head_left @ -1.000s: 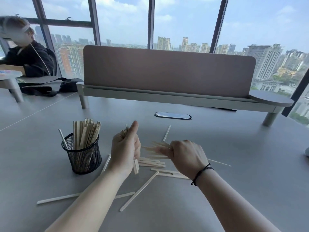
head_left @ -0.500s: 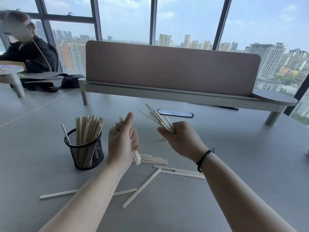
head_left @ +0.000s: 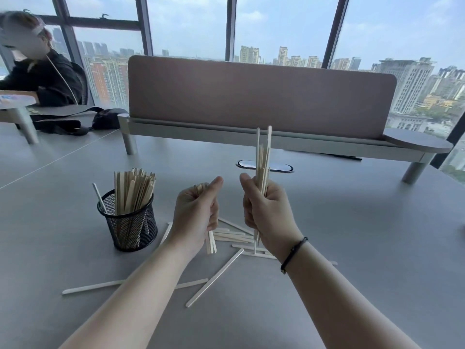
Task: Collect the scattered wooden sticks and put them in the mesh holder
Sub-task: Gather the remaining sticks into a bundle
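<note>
Sticks (head_left: 262, 157) stand bunched in the right hand (head_left: 266, 210), whose fingers are curled round the lower half of the bundle, so most of its length rises above the fist and short ends poke out below it. The left hand (head_left: 196, 212) grips a smaller bunch (head_left: 210, 241), thumb up; tips show just above the fist and a few ends hang beneath it. Both hands are raised above the table (head_left: 352, 248), close beside each other but apart.

Half a second ago the right hand's bundle was fanned and slanted up to the left; it is now gathered tight and turned nearly upright, and the hand has drawn in toward the left one. The left hand's grip looks unchanged.

Long axis of the right bundle runs vertically, tips toward the divider (head_left: 261, 94). The left bunch is also roughly upright, leaning slightly.

Loose sticks (head_left: 215, 277) lie flat on the table under and before the hands, pointing various ways. To the left stands the holder (head_left: 130, 222), upright and packed with sticks leaning right.
</note>
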`<state>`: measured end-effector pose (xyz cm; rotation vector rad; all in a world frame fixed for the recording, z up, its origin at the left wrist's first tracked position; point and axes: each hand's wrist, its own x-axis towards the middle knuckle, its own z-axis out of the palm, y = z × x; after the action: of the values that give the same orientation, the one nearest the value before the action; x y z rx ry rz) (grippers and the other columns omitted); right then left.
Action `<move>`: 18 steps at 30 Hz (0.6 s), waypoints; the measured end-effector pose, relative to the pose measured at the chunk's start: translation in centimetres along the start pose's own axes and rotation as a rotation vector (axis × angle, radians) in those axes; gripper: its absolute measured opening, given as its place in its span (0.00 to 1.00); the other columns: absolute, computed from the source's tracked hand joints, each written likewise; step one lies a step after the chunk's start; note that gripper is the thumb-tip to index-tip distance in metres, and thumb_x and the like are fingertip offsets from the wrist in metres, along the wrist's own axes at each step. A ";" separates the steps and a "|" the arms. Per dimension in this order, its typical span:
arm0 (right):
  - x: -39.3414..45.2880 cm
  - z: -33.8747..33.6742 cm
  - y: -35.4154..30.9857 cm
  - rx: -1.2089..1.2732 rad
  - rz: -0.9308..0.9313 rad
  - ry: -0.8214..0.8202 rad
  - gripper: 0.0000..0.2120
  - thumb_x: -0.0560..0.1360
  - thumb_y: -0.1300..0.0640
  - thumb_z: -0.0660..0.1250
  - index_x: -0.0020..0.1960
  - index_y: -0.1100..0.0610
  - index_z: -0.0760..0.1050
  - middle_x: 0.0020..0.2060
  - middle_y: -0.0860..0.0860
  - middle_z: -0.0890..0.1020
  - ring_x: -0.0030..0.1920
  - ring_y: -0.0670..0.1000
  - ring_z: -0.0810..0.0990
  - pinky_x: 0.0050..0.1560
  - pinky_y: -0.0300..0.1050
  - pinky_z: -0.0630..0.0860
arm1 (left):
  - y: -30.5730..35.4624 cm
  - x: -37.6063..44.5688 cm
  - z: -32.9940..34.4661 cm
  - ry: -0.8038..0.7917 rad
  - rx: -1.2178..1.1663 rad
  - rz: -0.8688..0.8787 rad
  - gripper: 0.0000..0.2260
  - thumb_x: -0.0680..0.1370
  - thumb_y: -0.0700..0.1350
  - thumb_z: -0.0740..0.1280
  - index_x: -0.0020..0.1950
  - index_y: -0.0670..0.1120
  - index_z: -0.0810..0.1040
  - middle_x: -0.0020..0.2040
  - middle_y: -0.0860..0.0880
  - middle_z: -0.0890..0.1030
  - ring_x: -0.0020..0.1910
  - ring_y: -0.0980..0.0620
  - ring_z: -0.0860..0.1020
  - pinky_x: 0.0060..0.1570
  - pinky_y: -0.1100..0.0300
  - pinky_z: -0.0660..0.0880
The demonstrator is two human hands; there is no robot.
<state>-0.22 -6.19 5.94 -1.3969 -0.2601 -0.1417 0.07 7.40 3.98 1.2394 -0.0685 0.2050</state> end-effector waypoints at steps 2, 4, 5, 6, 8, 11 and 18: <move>-0.6 -0.1 1.1 -0.062 -0.040 0.005 0.23 0.78 0.50 0.68 0.32 0.58 0.62 0.24 0.54 0.63 0.23 0.49 0.58 0.25 0.40 0.57 | -0.6 -0.1 0.1 -0.012 0.064 -0.010 0.24 0.80 0.47 0.69 0.32 0.45 0.57 0.23 0.49 0.59 0.22 0.53 0.55 0.26 0.61 0.52; -1.1 0.0 1.8 -0.104 -0.065 0.001 0.26 0.75 0.47 0.70 0.34 0.63 0.60 0.25 0.56 0.61 0.25 0.51 0.58 0.26 0.44 0.57 | -1.3 -0.2 0.2 -0.016 0.130 -0.010 0.23 0.79 0.46 0.70 0.33 0.36 0.63 0.23 0.49 0.62 0.21 0.52 0.58 0.24 0.63 0.56; -1.3 0.0 2.0 -0.113 -0.071 0.001 0.28 0.75 0.47 0.70 0.34 0.65 0.60 0.26 0.58 0.60 0.26 0.52 0.57 0.27 0.46 0.57 | -1.6 -0.2 0.2 -0.014 0.151 -0.007 0.22 0.79 0.45 0.71 0.34 0.34 0.65 0.23 0.49 0.63 0.21 0.52 0.59 0.23 0.64 0.57; -1.5 -0.1 2.2 -0.120 -0.075 0.003 0.29 0.75 0.47 0.71 0.35 0.67 0.59 0.26 0.60 0.60 0.26 0.55 0.57 0.27 0.48 0.57 | -1.7 -0.3 0.3 -0.013 0.162 0.000 0.22 0.79 0.45 0.71 0.35 0.33 0.66 0.23 0.49 0.63 0.20 0.52 0.59 0.22 0.64 0.58; -1.9 -0.3 2.3 -0.139 -0.076 0.026 0.29 0.77 0.50 0.71 0.34 0.70 0.60 0.24 0.63 0.62 0.25 0.56 0.60 0.27 0.48 0.60 | -1.7 -0.3 0.3 -0.019 0.173 0.032 0.24 0.79 0.47 0.71 0.36 0.29 0.66 0.23 0.49 0.63 0.20 0.51 0.60 0.24 0.62 0.59; -2.0 -0.7 2.4 -0.154 -0.065 0.057 0.28 0.78 0.52 0.69 0.32 0.71 0.63 0.23 0.59 0.68 0.25 0.53 0.66 0.27 0.44 0.63 | -1.6 -0.3 0.4 -0.015 0.194 0.083 0.24 0.79 0.47 0.70 0.29 0.39 0.64 0.21 0.49 0.63 0.19 0.50 0.62 0.26 0.57 0.60; -2.0 -1.0 1.8 -0.037 -0.050 0.062 0.25 0.78 0.49 0.68 0.32 0.64 0.65 0.22 0.53 0.66 0.23 0.51 0.64 0.25 0.43 0.63 | -1.1 -0.6 0.2 0.047 0.174 0.154 0.25 0.80 0.45 0.70 0.25 0.48 0.63 0.20 0.49 0.63 0.18 0.50 0.61 0.25 0.62 0.61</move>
<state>-1.57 -6.98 3.57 -1.4210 -0.2420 -0.2312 -0.28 6.75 2.93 1.4029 -0.1071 0.3798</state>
